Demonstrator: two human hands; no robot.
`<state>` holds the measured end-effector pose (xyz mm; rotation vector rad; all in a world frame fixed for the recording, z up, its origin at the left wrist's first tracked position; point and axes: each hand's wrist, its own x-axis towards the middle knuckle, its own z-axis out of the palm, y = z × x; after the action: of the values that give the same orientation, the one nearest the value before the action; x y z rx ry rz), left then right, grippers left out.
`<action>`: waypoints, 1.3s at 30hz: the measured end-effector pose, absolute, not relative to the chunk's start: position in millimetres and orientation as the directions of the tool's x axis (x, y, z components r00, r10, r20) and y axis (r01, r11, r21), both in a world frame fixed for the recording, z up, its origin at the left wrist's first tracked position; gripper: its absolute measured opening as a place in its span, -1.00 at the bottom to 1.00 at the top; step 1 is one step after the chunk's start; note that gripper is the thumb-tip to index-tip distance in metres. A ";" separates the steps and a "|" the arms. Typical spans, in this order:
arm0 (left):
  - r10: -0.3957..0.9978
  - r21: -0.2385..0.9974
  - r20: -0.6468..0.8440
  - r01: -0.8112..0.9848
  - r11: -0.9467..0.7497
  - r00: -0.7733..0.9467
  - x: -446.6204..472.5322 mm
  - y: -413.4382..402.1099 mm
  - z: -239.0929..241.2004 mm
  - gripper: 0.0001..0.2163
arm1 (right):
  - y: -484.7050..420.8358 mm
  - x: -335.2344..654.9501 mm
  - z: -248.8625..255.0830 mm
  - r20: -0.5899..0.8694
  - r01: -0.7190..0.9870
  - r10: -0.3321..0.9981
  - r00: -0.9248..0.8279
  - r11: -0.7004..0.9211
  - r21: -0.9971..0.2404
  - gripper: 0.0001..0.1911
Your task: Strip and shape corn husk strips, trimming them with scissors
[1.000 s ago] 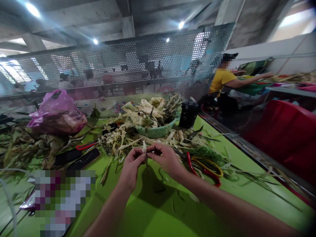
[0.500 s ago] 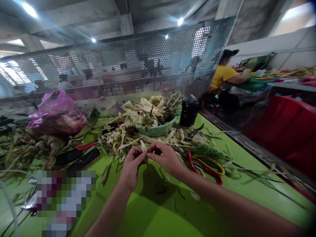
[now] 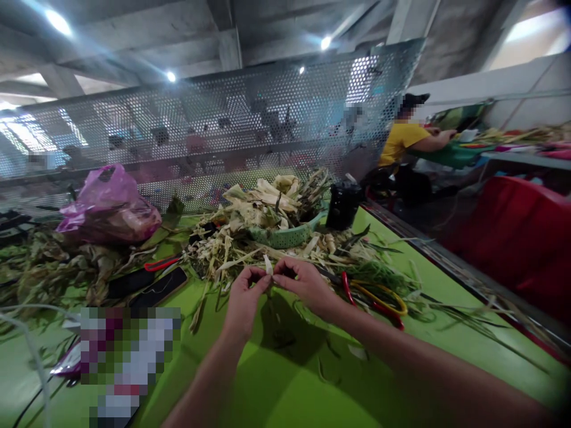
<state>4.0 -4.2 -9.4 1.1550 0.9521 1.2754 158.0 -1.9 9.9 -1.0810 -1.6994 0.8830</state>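
Over the green tabletop [image 3: 263, 386], my left hand [image 3: 247, 295] pinches a small pale strip of dried husk [image 3: 268, 264], its tip pointing up. My right hand [image 3: 307, 287] meets it from the other side, thumb and forefinger closed on the same strip near its lower end. The fingertips of both hands touch or nearly touch, and they hide the strip's base. Scissors with red and yellow handles [image 3: 379, 297] lie beside my right forearm. Just beyond my hands, a green basket [image 3: 285, 239] is heaped with dried husks [image 3: 263, 205].
Loose husk scraps [image 3: 232, 255] surround the basket. A black container [image 3: 343, 205] stands at its right. At left are a purple plastic bag [image 3: 109, 205], a dark phone-like slab [image 3: 158, 286] and a red-edged tool [image 3: 163, 263]. A perforated metal screen [image 3: 187, 137] rises behind; a person in yellow [image 3: 404, 141] sits at right.
The whole view has shifted slightly, so things appear a little farther right. Both hands keep their pinch on the strip, which now stands more upright.
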 end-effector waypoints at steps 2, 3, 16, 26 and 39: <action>0.991 0.972 0.072 -0.231 -0.043 0.116 1.9 -3.9 -8.7 -0.86 | -2.0 156.8 12.2 0.321 0.298 0.925 -0.203 0.370 -0.880 -0.95; 0.988 0.966 0.070 -0.256 -0.033 0.137 0.5 -3.5 -8.6 -0.86 | -2.2 155.6 13.6 0.325 0.302 0.924 -0.202 0.374 -0.877 -0.95; 0.971 0.944 0.123 -0.326 -0.052 0.203 -6.4 -4.1 -6.4 -0.83 | -13.9 140.4 11.9 0.340 0.313 0.934 -0.109 0.357 -0.880 -0.77; 0.954 0.945 0.137 -0.325 -0.045 0.265 -3.6 -8.2 -8.0 -0.82 | -28.0 139.4 -1.6 0.371 0.275 0.929 0.011 0.354 -0.894 -0.81; 0.931 0.928 0.047 -0.361 0.094 0.363 -2.7 -12.6 -1.8 -0.74 | -33.2 141.2 1.4 0.418 0.337 0.905 0.077 0.371 -0.865 -0.87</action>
<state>-2.7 -12.6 -1.8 1.0664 0.6759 1.0746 141.2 -33.2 1.4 -1.1772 -1.4885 0.6238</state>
